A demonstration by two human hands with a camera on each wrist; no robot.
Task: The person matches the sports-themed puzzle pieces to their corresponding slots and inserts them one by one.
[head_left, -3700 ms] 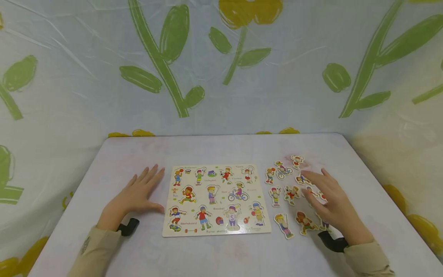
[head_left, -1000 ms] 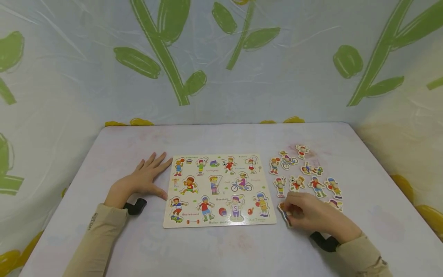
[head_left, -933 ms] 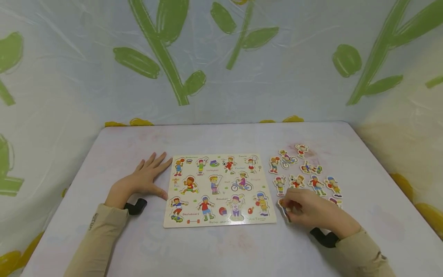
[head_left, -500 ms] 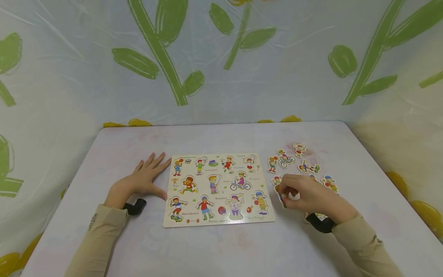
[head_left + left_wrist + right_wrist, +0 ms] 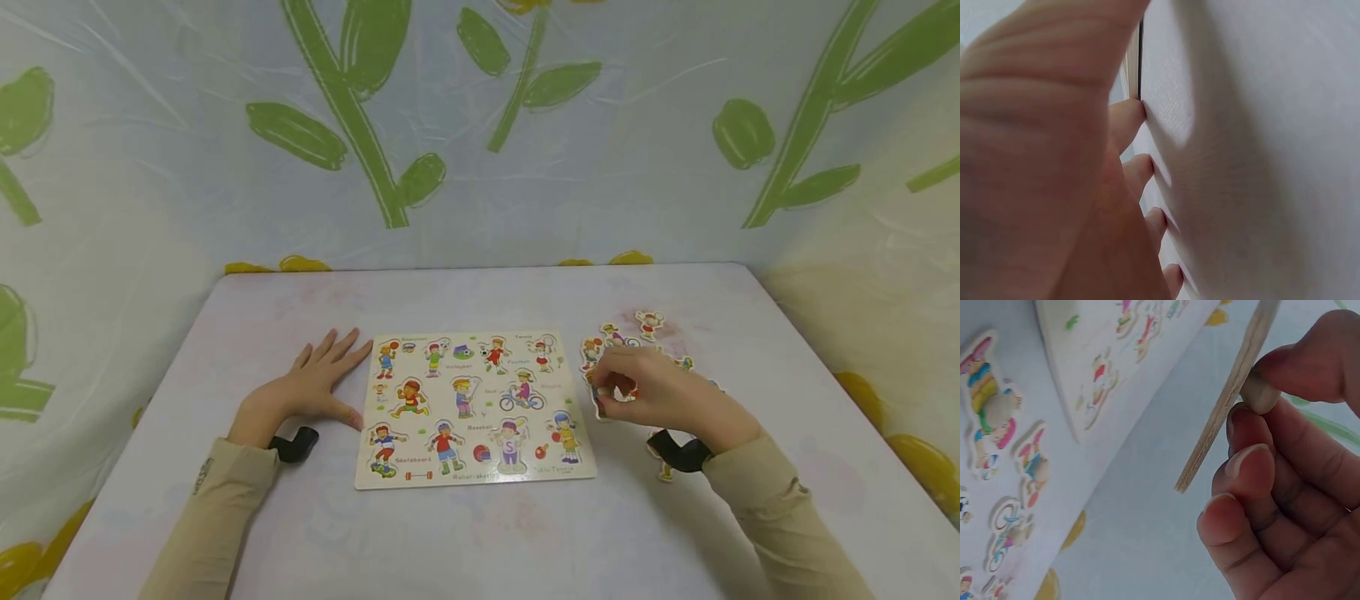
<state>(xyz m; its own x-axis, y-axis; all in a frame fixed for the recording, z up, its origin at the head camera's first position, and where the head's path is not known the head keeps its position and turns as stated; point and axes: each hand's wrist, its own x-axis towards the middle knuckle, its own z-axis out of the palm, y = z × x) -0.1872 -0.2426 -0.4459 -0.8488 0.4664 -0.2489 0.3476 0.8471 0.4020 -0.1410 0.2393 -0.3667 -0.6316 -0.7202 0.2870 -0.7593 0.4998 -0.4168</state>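
Note:
My left hand [image 5: 311, 387] rests on the table with fingers spread, its index finger and thumb against the left edge of a wooden puzzle board [image 5: 438, 408] printed with children playing sports. The left wrist view shows its fingertips [image 5: 1155, 219] down on the tabletop. My right hand [image 5: 660, 387] is raised just right of the board. Its thumb and fingers pinch the round knob [image 5: 1260, 394] of a flat wooden puzzle piece [image 5: 1225, 397], seen nearly edge-on and tilted; its printed face is hidden in the right wrist view.
Several loose knobbed pieces lie right of the board, partly hidden under my right hand, among them a tennis piece [image 5: 649, 324], a cyclist piece [image 5: 1010, 534] and a basketball piece [image 5: 591, 348]. A flower-patterned sheet [image 5: 585, 183] stands behind the table.
My right hand reached from the loose pieces to the golfer piece, pinched it, lifted it and carried it away from me, beside the board's right edge. My left hand came against the board and stayed.

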